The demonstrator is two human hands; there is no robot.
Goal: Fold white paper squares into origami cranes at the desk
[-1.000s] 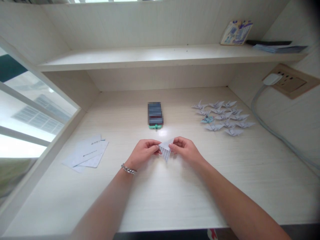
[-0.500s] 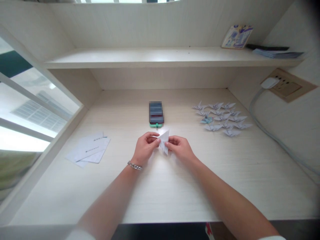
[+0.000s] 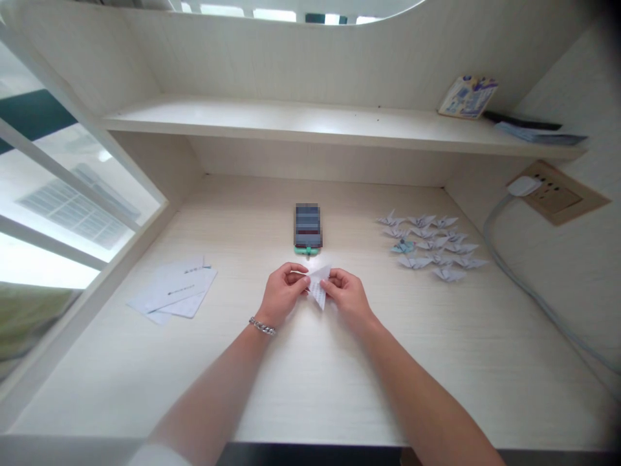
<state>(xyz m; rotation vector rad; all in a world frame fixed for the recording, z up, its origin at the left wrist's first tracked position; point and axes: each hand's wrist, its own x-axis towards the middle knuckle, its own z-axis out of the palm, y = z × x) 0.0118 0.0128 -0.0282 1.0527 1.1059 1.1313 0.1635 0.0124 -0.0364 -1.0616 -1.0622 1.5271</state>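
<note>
Between my two hands is a small folded piece of white paper [image 3: 319, 285] with print on its lower part, pointed at top and bottom. My left hand [image 3: 283, 290], with a silver chain bracelet at the wrist, pinches its left side between thumb and fingers. On the right side, my right hand [image 3: 348, 292] pinches it in the same way. Both hands are closed and low over the desk. To their right stand several folded paper cranes [image 3: 431, 244], white except for one blue patterned crane [image 3: 403, 246].
A phone [image 3: 308, 225] with a green edge lies just beyond my hands. Flat white papers [image 3: 179, 288] overlap at the left. A shelf [image 3: 291, 123] spans the back, bearing a small box [image 3: 468, 97]. A grey cable [image 3: 524, 281] runs from the wall socket [image 3: 563, 193] along the right.
The camera view has shifted and tilted slightly. Both hands keep their pinch on the folded paper, whose outline has changed a little between the fingers.
</note>
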